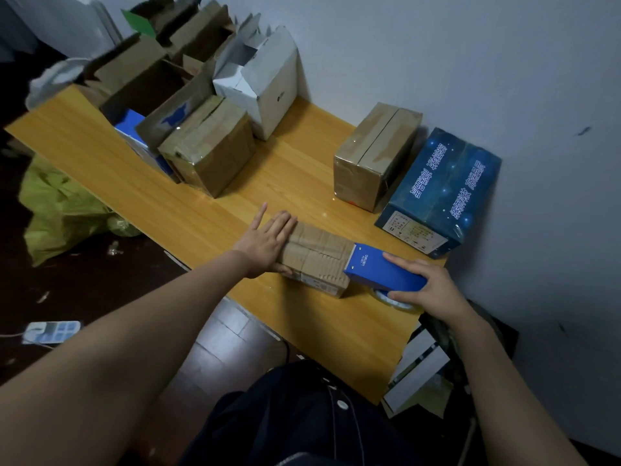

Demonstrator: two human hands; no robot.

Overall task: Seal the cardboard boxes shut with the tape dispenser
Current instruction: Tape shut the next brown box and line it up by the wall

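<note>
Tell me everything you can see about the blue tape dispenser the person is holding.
The blue tape dispenser has a flat, plastic-looking blue body with small white lettering near its front and a pale toothed edge there. A roll of clear tape shows beneath its rear. It lies nearly level, its front meeting the end of the small brown cardboard box on the wooden table. The right hand grips its rear.
</note>
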